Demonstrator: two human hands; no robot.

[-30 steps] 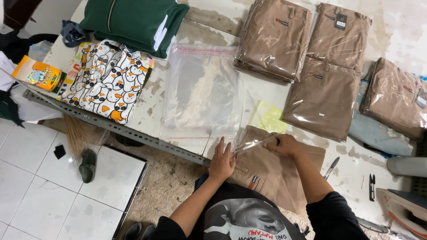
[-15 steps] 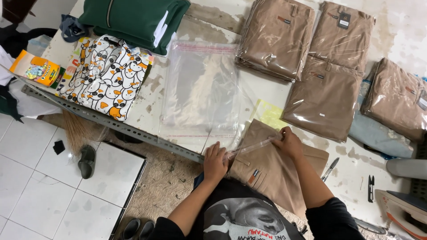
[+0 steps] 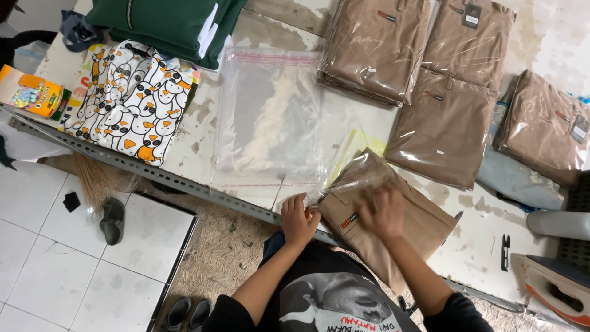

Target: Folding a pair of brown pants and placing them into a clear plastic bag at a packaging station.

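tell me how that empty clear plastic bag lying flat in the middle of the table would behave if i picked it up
The empty clear bag looks thin and crinkled, so probably floppy and very light. Its glossy film is likely slippery and could slide off the table if pushed.

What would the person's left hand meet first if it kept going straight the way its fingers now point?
The left hand pinches the edge of the clear bag around the folded tan garment, fingers pointing up the table. Straight on, it would probably first meet the empty clear plastic bags lying flat; height above them is unclear.
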